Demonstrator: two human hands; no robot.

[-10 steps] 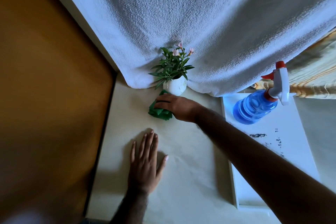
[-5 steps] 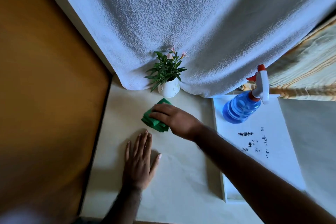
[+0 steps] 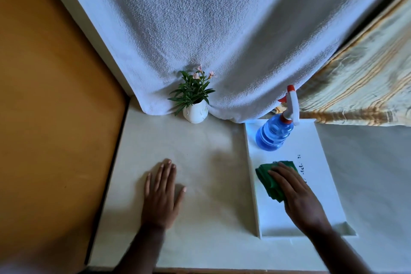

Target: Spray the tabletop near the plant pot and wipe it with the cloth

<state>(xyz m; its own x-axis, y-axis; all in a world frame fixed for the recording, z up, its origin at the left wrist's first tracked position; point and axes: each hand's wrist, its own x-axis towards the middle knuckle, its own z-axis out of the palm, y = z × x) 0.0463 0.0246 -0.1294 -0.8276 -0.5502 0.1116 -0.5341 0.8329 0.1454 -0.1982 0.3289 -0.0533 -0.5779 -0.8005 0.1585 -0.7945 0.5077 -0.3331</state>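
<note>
A small white plant pot (image 3: 195, 113) with green leaves and pink flowers stands at the back of the cream tabletop (image 3: 204, 162). My right hand (image 3: 298, 193) lies on a folded green cloth (image 3: 270, 181) that rests inside the white tray (image 3: 311, 138) on the right. A blue spray bottle (image 3: 274, 134) with a white and red trigger head stands upright at the tray's far end. My left hand (image 3: 161, 193) rests flat on the tabletop, fingers spread, holding nothing.
A white towel (image 3: 222, 40) hangs down behind the pot and touches the table. A striped yellow fabric (image 3: 360, 87) lies at the back right. A brown wall (image 3: 51, 118) borders the table's left edge. Dark marks (image 3: 301, 168) speckle the tray.
My right hand has carried the green cloth from just in front of the plant pot rightwards onto the white tray. My left hand stays flat on the table.
</note>
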